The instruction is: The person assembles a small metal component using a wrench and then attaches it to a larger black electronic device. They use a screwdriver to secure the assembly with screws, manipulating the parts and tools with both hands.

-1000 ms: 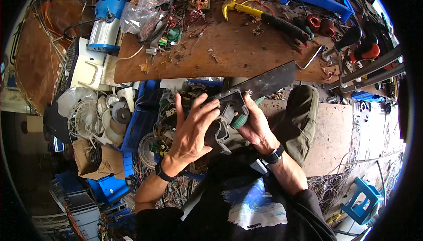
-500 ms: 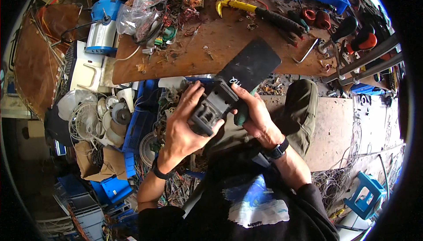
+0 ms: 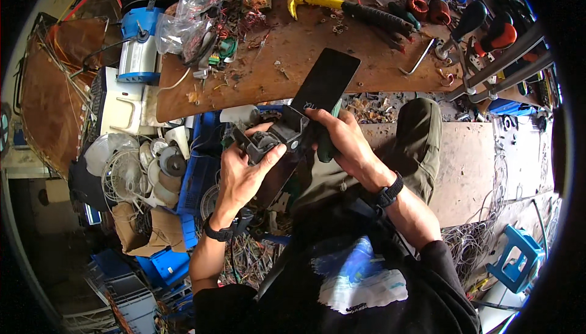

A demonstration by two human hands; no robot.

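Observation:
Above my lap I hold a black device with a long flat panel point(image 3: 329, 78) pointing away and a boxy black housing point(image 3: 289, 129) at its near end. My left hand point(image 3: 239, 175) is closed round a black plastic piece point(image 3: 259, 143) at the left of the housing, thumb on top. Whether that piece is still joined to the housing I cannot tell. My right hand point(image 3: 347, 140) grips the device where panel and housing meet, thumb over the top. A dark green handle point(image 3: 327, 146), seemingly a screwdriver's, is held in the same hand; its tip is hidden.
On the wooden bench point(image 3: 244, 84) ahead lie a yellow hammer point(image 3: 323, 1), copper coils, wire scraps and a hex key point(image 3: 421, 56). Fan parts point(image 3: 125, 172) and a blue crate point(image 3: 188, 181) stand left. Tangled wires cover the floor; a blue stool point(image 3: 517, 258) is at right.
The device has tilted, so its panel looks narrower and more upright. My left hand has shifted left and slightly down, with the black piece now spread outward from the housing.

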